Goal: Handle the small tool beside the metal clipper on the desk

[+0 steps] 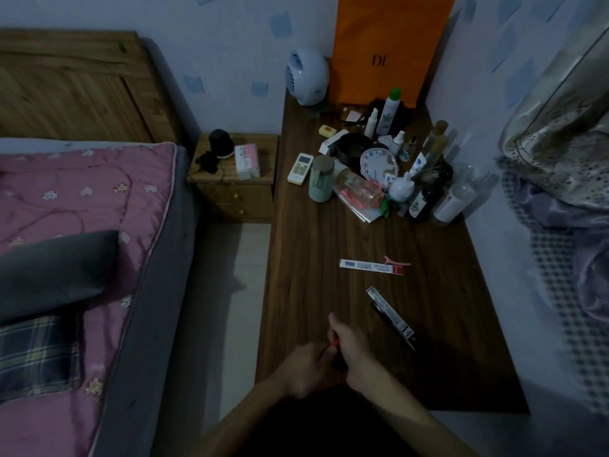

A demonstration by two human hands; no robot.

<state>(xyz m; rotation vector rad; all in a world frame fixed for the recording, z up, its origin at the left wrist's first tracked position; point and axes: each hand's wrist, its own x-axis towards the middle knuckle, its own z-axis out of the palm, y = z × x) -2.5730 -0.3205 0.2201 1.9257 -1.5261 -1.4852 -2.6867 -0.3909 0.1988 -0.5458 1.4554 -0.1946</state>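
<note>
Wooden desk [329, 258] takes up most of the room, clutter piled at the far end by an orange bag [389, 51]. Near edge: left hand [304, 366] and right hand [351, 346] meet, both pinching a small red stick [332, 345] (too dark to say what). Black pen [393, 319] and white packet [370, 267] lie beyond them.

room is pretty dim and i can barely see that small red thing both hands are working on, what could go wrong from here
1. The left hand and right hand pinch the small red item over the near left edge of the desk; if it slips, it may fall to the floor.
2. In this dim light a dropped small part could be hard to find.
3. The black pen beside the flat package lies loose near the right hand and could get knocked.
</note>
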